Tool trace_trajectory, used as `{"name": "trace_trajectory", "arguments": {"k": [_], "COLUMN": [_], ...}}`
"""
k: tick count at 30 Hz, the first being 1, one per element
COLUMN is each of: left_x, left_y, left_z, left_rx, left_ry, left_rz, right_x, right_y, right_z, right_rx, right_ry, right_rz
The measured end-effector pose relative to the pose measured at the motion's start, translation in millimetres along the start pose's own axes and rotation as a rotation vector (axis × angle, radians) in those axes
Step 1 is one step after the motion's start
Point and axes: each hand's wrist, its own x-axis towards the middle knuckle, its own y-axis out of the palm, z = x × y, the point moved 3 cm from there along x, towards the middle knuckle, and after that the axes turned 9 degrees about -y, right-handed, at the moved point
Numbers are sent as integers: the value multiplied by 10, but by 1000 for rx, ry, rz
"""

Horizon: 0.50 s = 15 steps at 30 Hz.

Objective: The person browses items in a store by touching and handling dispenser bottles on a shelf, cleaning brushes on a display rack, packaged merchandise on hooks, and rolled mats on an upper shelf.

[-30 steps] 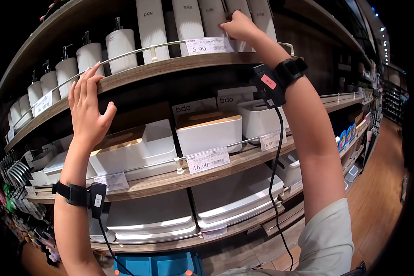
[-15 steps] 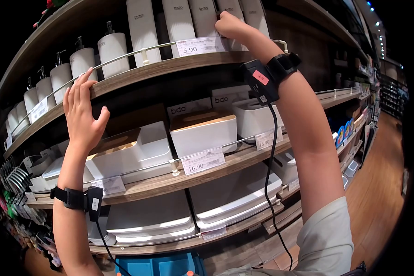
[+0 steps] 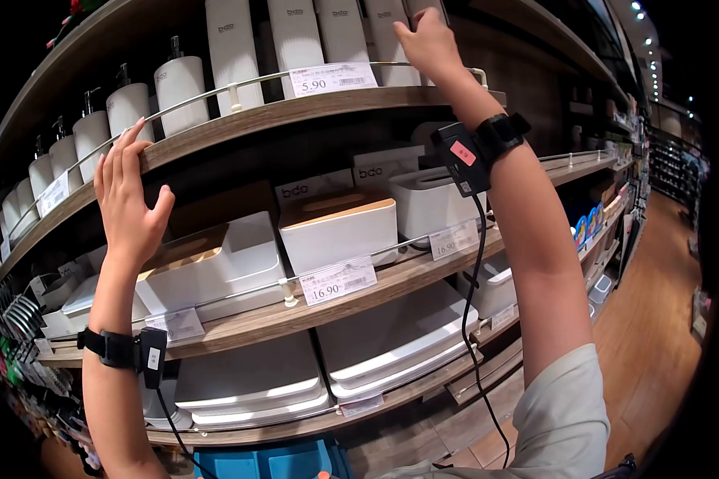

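My left hand (image 3: 128, 207) is open, its fingertips resting at the wooden edge and metal rail of the upper shelf (image 3: 240, 124), with the thumb spread to the right. Nearest to it are white pump bottles (image 3: 128, 108). My right hand (image 3: 433, 49) is raised at the right end of that shelf, in front of the last tall white box (image 3: 423, 6). Its thumb and forefinger are apart; the other fingers are partly hidden, and I cannot tell whether they press on the box. More tall white boxes (image 3: 297, 40) marked "bdo" stand to its left.
A price tag (image 3: 333, 80) reading 5.90 hangs on the upper rail. Below sit a white box with a wooden lid (image 3: 339, 231) and lidded white bins (image 3: 248, 379). A blue container (image 3: 272, 461) is at the bottom. Black cables (image 3: 481, 319) hang from both wrist devices.
My right hand has moved right along the tall boxes to the last one, and its thumb and forefinger now spread apart. My left hand stays at the shelf edge. The view has shifted slightly.
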Motion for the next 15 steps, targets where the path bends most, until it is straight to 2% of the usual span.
{"name": "trace_trajectory", "arguments": {"k": [1,3,4,8,10,15], "left_x": [-1,-2,1,-3,-1,0], "left_y": [-1,-1,-1,-7,-11,-15], "left_z": [2,0,0,0,0,1], "left_rx": [-4,-9,-7,2,2,-12], "left_ry": [-7,-12,-16,-20,-18,-11], "left_rz": [5,8,14,31,32,43], "right_x": [-17,-58,-50,-7,15,0], "right_y": [-22,16,30,68,69,43], "right_z": [30,67,58,27,18,42], "right_rx": [-3,-151,-152,-172,-180,-188], "right_ry": [1,131,147,173,179,185], "right_rz": [0,229,268,238,332,332]}}
